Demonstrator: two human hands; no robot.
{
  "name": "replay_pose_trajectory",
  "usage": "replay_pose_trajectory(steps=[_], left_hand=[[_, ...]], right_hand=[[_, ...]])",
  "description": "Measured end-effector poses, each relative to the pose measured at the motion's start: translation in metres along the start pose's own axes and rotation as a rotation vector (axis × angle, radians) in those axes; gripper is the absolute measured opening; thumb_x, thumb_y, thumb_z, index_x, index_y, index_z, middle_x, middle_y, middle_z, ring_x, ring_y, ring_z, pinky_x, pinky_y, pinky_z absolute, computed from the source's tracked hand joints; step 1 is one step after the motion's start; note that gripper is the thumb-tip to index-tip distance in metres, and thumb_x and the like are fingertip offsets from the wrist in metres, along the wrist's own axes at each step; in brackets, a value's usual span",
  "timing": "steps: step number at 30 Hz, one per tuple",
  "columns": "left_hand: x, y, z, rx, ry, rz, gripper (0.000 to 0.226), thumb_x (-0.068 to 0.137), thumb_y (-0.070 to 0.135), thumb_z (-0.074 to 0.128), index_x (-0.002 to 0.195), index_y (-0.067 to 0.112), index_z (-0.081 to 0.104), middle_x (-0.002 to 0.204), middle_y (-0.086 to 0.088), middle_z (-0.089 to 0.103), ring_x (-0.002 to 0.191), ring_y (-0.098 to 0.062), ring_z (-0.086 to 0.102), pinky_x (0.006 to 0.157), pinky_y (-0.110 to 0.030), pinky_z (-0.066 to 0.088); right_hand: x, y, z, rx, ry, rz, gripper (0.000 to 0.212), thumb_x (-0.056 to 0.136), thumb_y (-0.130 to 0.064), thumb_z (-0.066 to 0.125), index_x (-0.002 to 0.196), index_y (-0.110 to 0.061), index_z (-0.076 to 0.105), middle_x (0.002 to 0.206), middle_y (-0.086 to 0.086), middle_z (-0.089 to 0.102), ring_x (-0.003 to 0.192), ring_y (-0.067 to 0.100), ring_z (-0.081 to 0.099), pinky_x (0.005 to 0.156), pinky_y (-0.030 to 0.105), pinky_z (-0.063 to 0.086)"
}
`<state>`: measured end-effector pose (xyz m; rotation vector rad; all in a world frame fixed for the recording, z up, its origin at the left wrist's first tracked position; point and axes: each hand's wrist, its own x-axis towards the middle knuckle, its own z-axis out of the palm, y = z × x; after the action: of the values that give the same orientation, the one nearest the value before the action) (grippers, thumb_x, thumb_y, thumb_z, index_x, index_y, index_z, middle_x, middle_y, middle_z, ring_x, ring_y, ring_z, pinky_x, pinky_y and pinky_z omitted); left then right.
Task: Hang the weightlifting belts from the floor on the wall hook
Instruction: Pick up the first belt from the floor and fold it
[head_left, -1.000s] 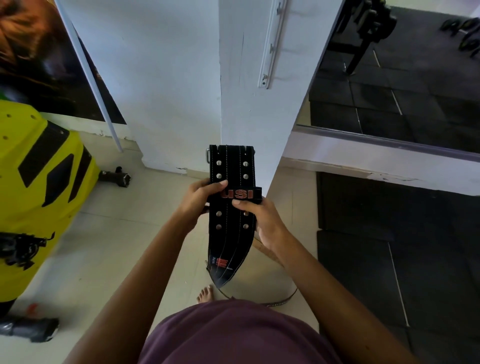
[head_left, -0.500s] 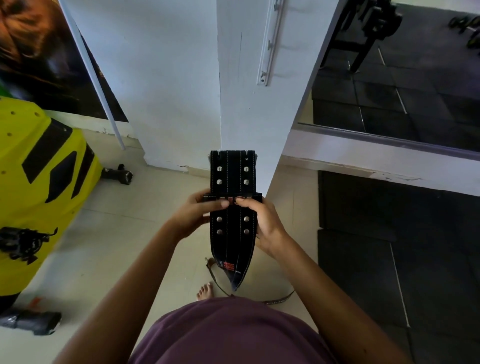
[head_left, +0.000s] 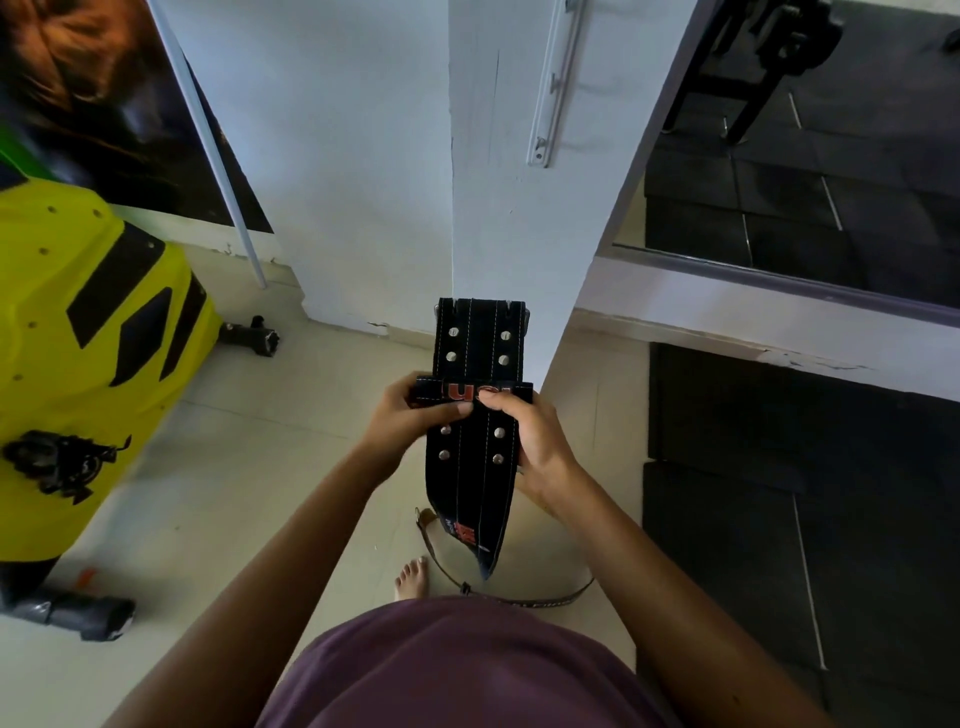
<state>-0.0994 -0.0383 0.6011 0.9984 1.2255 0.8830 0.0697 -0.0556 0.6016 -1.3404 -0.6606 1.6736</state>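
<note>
A person's left hand (head_left: 410, 415) and right hand (head_left: 530, 436) close around a folded black weightlifting belt (head_left: 475, 441) at chest height before a white pillar, thumbs pinching its lettered keeper loop (head_left: 474, 391), apparently to keep the layers together before hanging. The belt's long axis runs away from the body, buckle end toward the pillar, tapered tip drooping toward the floor. A hook rail (head_left: 553, 88) waits on the pillar above, while a thinner strap (head_left: 498, 592), possibly another belt, lies by the bare foot.
</note>
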Motion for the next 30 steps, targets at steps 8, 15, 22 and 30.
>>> replay_pose_trajectory(steps=[8,15,22,30], left_hand=[[0.025,0.043,-0.001,-0.184,0.125,-0.007,0.032,0.081,0.005,0.07,0.11,-0.003,0.061,0.088,-0.009,0.071,0.071,-0.017,0.072,0.07,-0.035,0.061],[0.007,0.018,-0.003,-0.235,-0.012,-0.045,0.029,0.074,-0.001,0.073,0.102,0.002,0.065,0.089,-0.01,0.075,0.078,-0.024,0.072,0.068,-0.031,0.06],[-0.025,-0.033,0.002,-0.02,-0.078,-0.087,0.041,0.069,-0.007,0.076,0.106,0.004,0.062,0.104,-0.014,0.072,0.1,-0.03,0.069,0.078,-0.031,0.058],[-0.011,0.013,-0.004,-0.205,0.187,-0.046,0.037,0.084,0.036,0.067,0.105,0.005,0.063,0.092,-0.011,0.068,0.083,-0.024,0.067,0.067,-0.035,0.056]], right_hand=[[-0.015,0.014,0.008,-0.075,-0.008,-0.003,0.026,0.079,-0.016,0.073,0.105,-0.012,0.073,0.104,0.015,0.076,0.097,0.033,0.073,0.086,0.042,0.058],[-0.011,0.003,0.012,-0.018,0.036,-0.011,0.024,0.08,-0.01,0.071,0.104,-0.006,0.072,0.105,0.024,0.074,0.098,0.041,0.071,0.088,0.052,0.059],[0.001,-0.008,0.015,-0.029,0.068,-0.049,0.036,0.069,-0.022,0.076,0.101,-0.005,0.072,0.109,0.027,0.071,0.104,0.043,0.068,0.093,0.059,0.054],[0.0,-0.011,0.025,-0.097,-0.056,0.008,0.036,0.066,-0.014,0.074,0.101,-0.01,0.073,0.109,0.029,0.071,0.102,0.048,0.068,0.091,0.066,0.052]])
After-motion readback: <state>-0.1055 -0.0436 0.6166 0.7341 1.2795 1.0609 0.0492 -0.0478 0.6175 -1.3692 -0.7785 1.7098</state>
